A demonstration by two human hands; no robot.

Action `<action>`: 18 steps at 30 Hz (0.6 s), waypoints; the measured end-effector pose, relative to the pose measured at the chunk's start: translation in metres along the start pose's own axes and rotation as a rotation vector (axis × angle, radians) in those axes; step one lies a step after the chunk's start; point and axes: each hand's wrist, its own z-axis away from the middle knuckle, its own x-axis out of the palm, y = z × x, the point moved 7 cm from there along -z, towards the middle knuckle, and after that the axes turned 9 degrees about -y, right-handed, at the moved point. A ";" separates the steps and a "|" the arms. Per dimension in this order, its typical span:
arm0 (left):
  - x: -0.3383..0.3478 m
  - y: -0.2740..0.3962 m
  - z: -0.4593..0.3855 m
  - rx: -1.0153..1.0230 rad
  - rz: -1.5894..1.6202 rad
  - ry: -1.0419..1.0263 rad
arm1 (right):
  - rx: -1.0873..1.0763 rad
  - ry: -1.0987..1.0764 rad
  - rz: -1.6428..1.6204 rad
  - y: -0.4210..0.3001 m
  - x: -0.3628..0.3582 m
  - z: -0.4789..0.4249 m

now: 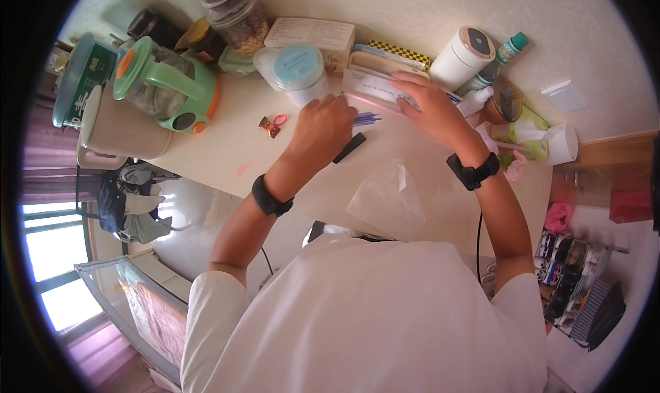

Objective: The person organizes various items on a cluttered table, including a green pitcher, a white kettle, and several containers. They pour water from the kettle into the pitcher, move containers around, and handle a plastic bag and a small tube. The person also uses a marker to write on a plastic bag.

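My left hand (325,127) is closed around a bundle of thin purple sticks (366,119), whose ends poke out to the right; whether they are pens or refills I cannot tell. My right hand (425,101) rests with spread fingers on the front rim of a long cream box (368,83) bearing writing. In front of that box lies a pink stick-like strip (374,104). A short black bar (349,148) lies on the table just below my left hand. Left of that hand are a brown bow (269,127) and a red hair band (280,119).
A clear plastic bag (389,199) lies near the table's front edge. Left stand a green blender-like appliance (165,86) and a beige pitcher (124,130). A blue-lidded tub (299,70), a white cylindrical flask (461,55) and a green-capped bottle (502,58) stand along the wall.
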 end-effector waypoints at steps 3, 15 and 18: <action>0.003 0.014 -0.034 0.112 -0.113 0.077 | -0.115 0.021 0.144 0.002 0.004 0.004; 0.033 0.014 -0.087 0.222 0.010 -0.055 | 0.094 0.238 0.291 0.006 -0.010 0.041; 0.030 0.013 -0.087 0.216 0.062 -0.041 | 0.086 0.188 0.312 0.011 -0.005 0.038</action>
